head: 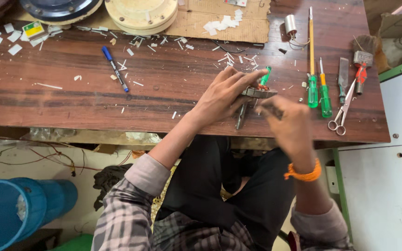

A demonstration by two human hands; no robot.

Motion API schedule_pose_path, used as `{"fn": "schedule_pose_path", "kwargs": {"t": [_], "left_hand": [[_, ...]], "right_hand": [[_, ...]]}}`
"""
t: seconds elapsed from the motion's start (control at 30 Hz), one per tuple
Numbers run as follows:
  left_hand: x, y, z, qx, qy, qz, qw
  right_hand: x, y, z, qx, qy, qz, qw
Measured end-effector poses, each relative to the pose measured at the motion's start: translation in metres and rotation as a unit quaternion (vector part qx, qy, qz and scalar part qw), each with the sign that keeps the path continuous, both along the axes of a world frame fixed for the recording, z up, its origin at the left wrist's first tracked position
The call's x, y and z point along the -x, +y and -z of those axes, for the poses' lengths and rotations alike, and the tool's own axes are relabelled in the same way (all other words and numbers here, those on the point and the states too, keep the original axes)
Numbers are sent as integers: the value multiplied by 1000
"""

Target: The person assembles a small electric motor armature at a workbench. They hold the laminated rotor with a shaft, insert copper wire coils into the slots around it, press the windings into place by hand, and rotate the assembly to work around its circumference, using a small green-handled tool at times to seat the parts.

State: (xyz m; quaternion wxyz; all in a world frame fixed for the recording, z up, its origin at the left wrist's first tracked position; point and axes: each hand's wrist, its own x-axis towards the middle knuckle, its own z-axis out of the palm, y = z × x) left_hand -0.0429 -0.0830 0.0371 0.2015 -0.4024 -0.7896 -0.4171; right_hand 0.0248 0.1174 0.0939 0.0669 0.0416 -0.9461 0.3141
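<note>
Gripping a small metal part at the near edge of the wooden workbench, the left hand presses down from above, fingers curled over the piece, seemingly to keep it steady against the wood.

- Right hand: just right of the part, blurred; fingers bunched as if pinching something small, but what they grasp cannot be told. Orange band on the wrist.
- Metal part: flat grey body with a dark stem pointing toward the near edge; a green-handled tool rises from its far side, tilted.
- Right of the hands, laid parallel within reach: two green-handled screwdrivers, a chisel, scissors, a red-handled tool.
- Far left: blue pen among white scraps.
- Far edge: cardboard sheet, round discs.
- Floor, near left: blue bucket.
</note>
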Motion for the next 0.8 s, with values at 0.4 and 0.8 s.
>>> {"fn": "schedule_pose_path", "kwargs": {"t": [0.4, 0.8], "left_hand": [[-13, -20, 7, 166, 215, -42, 961], [-30, -4, 21, 101, 158, -102, 977]], "right_hand": [[-34, 5, 72, -19, 99, -69, 993], [-56, 7, -17, -28, 104, -132, 985]]}}
